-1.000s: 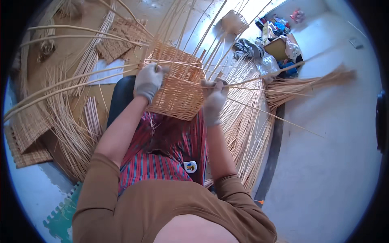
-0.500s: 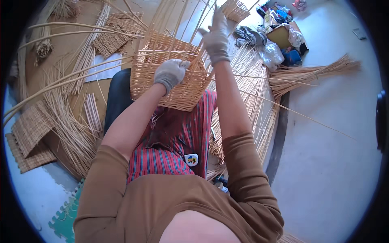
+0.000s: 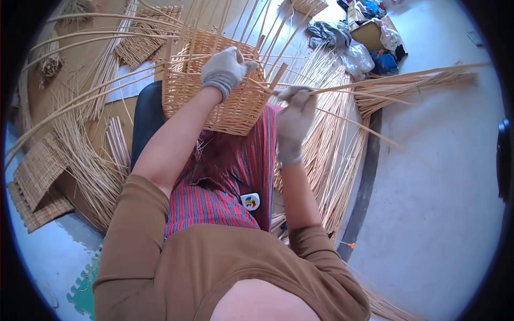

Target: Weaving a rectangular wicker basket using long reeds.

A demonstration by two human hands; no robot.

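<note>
A square wicker basket (image 3: 214,109) rests tilted on my lap, with long loose canes standing up and fanning out from its rim. My left hand (image 3: 225,69), in a pale work glove, is closed over the upper edge of the basket; its thumb presses toward the near right corner. Just right of that corner, my gloved right hand (image 3: 295,115) pinches a long flat cane (image 3: 369,84) that stretches out to the right. A striped red cloth (image 3: 214,206) covers my lap under the basket, with a small white tape measure (image 3: 250,201) on it.
Bundles of loose canes (image 3: 326,134) lie on the floor to the right, another bundle (image 3: 417,91) farther out. At left are woven panels (image 3: 40,174) and more canes (image 3: 88,155). A clear plastic bag (image 3: 356,60) and a blue container (image 3: 384,64) stand at the far right.
My right hand has come down from above the basket to beside its right corner, now drawing a cane out to the right. My left hand shifted slightly up along the rim; the basket moved a little left.
</note>
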